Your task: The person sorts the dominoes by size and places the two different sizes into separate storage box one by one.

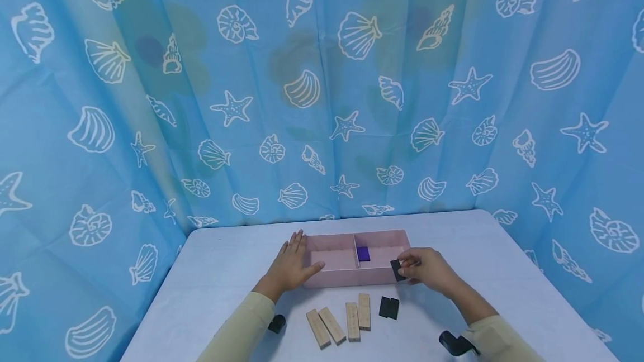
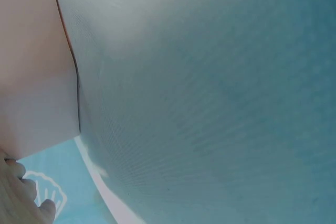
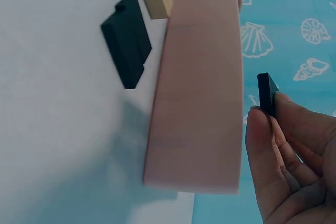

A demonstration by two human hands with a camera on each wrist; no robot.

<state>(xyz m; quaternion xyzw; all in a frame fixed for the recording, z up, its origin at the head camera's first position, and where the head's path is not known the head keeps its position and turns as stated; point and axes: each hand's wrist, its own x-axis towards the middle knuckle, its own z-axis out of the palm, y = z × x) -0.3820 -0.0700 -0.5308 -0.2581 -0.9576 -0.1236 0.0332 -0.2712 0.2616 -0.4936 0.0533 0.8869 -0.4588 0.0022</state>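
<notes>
My right hand (image 1: 427, 267) pinches a thin flat black block (image 1: 397, 270) between thumb and fingertips, at the right front corner of a pink two-compartment box (image 1: 332, 279). In the right wrist view the black block (image 3: 266, 94) stands up from the fingertips, beside the box wall (image 3: 202, 87). My left hand (image 1: 289, 266) rests on the box's left end with fingers extended and the thumb over the front rim. A purple block (image 1: 363, 253) lies in the right compartment, near the divider. In the left wrist view, only part of the left hand (image 2: 21, 195) shows.
Several wooden blocks (image 1: 332, 325) lie on the white table (image 1: 226, 261) in front of the box. Right of them, two black blocks (image 1: 389, 307) lie side by side. A blue shell-patterned curtain (image 1: 322, 99) hangs behind the table and at both sides.
</notes>
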